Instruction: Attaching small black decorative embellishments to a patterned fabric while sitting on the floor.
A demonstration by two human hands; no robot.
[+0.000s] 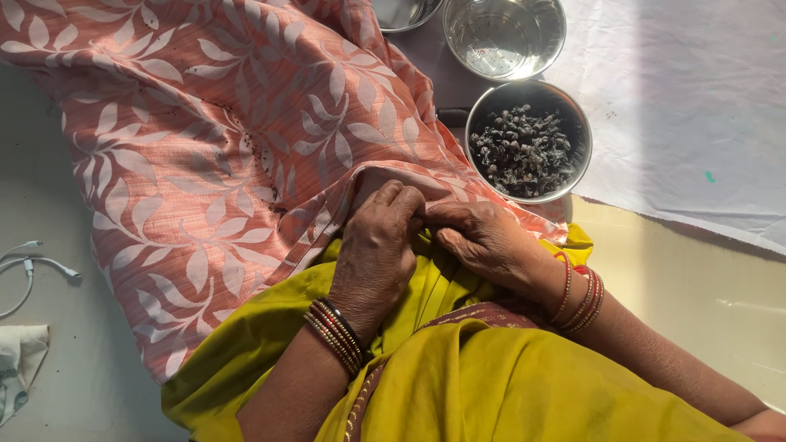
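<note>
round steel bowl of dark shrivelled dried bits (528, 141) sits at 1 o'clock from the hands, about half full, its near rim touching the cloth edge. empty shiny steel bowl (504, 34) lies just beyond it at 12 o'clock. a third steel vessel (401, 11) is cut off by the top edge; contents cannot be told.

salmon-pink cotton cloth with white leaf print (205, 155) spreads from 9 to 12 o'clock, its folded edge at the fingertips. left hand (375, 250) is curled, fingers pinched on that edge. right hand (483, 237) meets it knuckle to knuckle, fingers closed on the same edge. both rest on the yellow-green sari lap (491, 385).

white sheet (688, 106) at 2 o'clock. pale floor (704, 286) at 3 o'clock lies open. white cable (33, 266) at 9 o'clock, well apart.
</note>
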